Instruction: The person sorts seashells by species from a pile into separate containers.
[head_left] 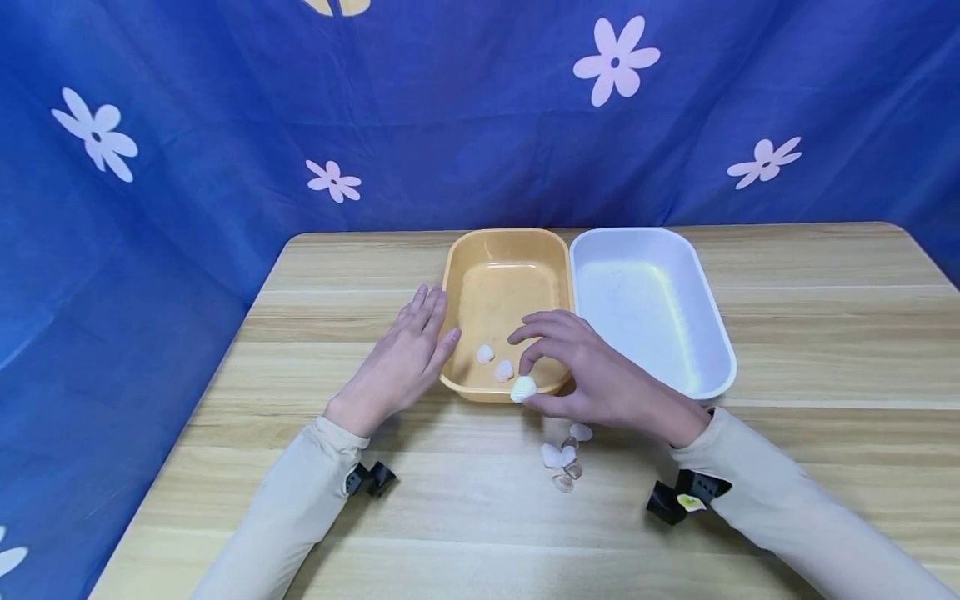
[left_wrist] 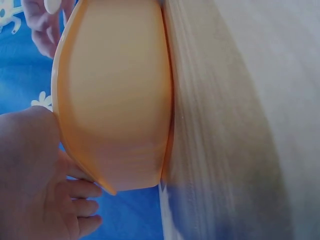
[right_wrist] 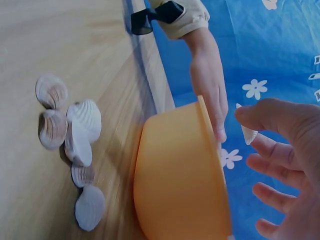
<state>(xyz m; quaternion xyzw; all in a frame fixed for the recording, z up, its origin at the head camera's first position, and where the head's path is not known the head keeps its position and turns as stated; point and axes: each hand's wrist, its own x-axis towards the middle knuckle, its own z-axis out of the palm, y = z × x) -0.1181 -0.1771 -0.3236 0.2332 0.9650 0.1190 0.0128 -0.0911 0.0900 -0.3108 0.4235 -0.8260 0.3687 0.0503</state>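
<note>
Between thumb and fingertips, my right hand (head_left: 592,367) pinches a white ribbed seashell (head_left: 522,388), held over the near rim of the orange-yellow tub (head_left: 510,236). Two pale shells (head_left: 495,362) lie inside that tub, toward its near end. My left hand (head_left: 405,350) rests at the tub's left rim, fingers extended and holding nothing. In the right wrist view the pinched shell (right_wrist: 248,131) shows edge-on. On the table, in front of the tub, lies a small group of shells (right_wrist: 85,120), some white and some brownish.
A white tub (head_left: 712,333) stands right beside the orange-yellow one, on its right. Both sit toward the back of the wood-grain table (head_left: 840,350). Behind hangs a blue cloth (head_left: 465,108) with white flowers. Each wrist carries a small black camera (head_left: 367,479).
</note>
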